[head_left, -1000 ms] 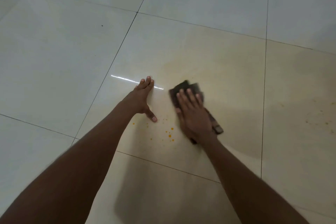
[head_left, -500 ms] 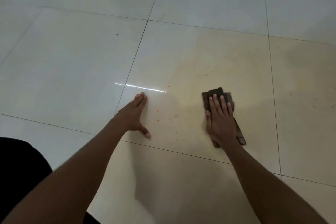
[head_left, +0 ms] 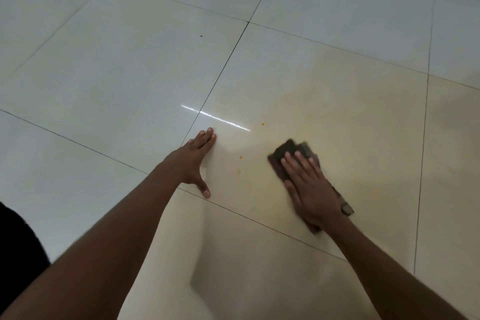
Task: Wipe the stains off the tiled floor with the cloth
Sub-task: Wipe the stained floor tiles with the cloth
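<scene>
The right hand (head_left: 310,184) lies flat on the dark cloth (head_left: 287,149), with its fingers straight and spread. It is pressing the cloth down on the tiled floor (head_left: 130,73), not squeezing it. The cloth sticks out past the fingertips and a bit by the wrist.

The left hand (head_left: 193,161) is flat on the floor too, fingers straight, holding nothing. It looks like it props the person up.

The cloth looks soft, thin and light. It seems folded, so it could bunch up or slip out from under the palm. The best hold is likely a flat palm on its middle, pushing down while sliding.

The floor is shiny and looks smooth, so the cloth should glide easily. A few small orange spots (head_left: 240,157) sit between the two hands, and one more lies beyond the fingertips.
</scene>
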